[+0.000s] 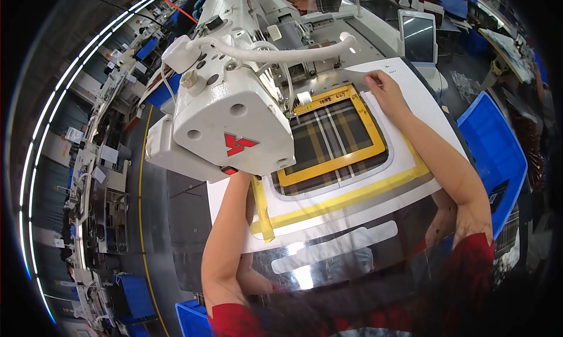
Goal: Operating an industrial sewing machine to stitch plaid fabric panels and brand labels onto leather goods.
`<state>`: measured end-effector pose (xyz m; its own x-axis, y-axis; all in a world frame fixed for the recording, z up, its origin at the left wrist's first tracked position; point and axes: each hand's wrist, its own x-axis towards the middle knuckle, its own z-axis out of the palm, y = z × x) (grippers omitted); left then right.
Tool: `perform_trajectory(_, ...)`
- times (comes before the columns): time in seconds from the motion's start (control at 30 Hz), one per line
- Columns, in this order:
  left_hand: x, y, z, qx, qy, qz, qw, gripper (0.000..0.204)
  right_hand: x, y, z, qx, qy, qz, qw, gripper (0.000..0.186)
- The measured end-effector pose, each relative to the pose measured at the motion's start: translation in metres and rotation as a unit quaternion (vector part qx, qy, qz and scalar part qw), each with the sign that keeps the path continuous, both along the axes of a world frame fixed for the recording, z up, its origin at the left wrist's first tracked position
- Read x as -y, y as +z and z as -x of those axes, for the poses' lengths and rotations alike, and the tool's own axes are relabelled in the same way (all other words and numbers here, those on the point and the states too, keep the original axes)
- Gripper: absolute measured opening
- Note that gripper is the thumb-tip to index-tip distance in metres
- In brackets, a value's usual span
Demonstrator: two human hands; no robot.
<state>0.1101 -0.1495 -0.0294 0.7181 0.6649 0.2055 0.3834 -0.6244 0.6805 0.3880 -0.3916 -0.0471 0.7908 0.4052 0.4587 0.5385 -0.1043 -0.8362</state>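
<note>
A yellow rectangular frame [378,132] lies over dark plaid fabric [334,139] striped in tan and white. Both rest on a white template sheet [314,213] edged with yellow tape, under the white sewing machine head [234,114]. My right hand [387,94] is beside the frame's far right corner, fingers curled and pressed together; whatever they pinch, if anything, is too small to make out. My left forearm [229,231] reaches up along the template's left side. The machine head hides my left hand and its fingers.
A glossy dark panel [340,266] spans the near side. The blue bin [498,155] stands at the right, with another blue bin [190,316] low at the left. Behind, a screen [417,37] stands upright. A white hose [275,54] arches over the machine.
</note>
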Motion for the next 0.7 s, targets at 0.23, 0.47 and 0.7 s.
perform_trajectory(0.23,0.080,0.008,0.096,0.011,-0.276,-0.175,0.945,0.023,0.108,0.018,0.100,0.304,0.203,0.182,0.913,0.011)
perform_trajectory(0.47,0.103,0.013,0.082,-0.079,-0.318,-0.240,0.914,0.053,0.101,0.016,0.120,0.375,0.205,0.178,0.886,0.013)
perform_trajectory(0.7,0.101,0.014,0.087,-0.082,-0.320,-0.228,0.916,0.050,0.100,0.015,0.125,0.363,0.205,0.172,0.893,0.013)
